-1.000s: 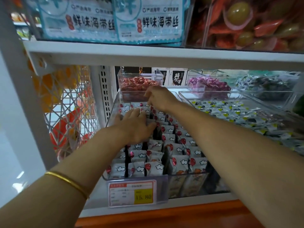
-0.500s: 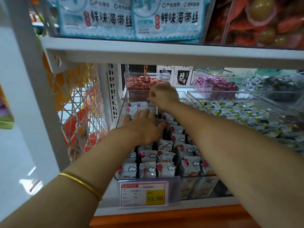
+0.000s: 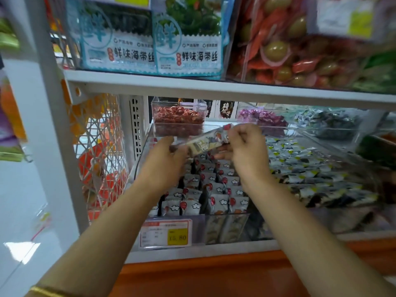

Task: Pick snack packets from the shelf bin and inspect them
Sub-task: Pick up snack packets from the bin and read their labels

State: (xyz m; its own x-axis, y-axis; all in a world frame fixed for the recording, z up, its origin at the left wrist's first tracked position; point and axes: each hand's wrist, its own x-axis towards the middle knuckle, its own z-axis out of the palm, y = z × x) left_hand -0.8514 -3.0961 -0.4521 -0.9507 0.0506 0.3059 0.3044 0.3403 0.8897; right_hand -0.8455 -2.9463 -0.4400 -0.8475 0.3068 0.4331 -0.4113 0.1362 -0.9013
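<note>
the snack packet is lifted clear of the shelf bin, level above its back edge. it looks light, soft and crinkly; pinch the sealed ends. left hand and right hand each close their grip on one end. half a second ago both were down at the rows, the packet not yet raised.

Snack shop, white shelf, clear bins of packets, yellow price tag, bagged seaweed above.
</note>
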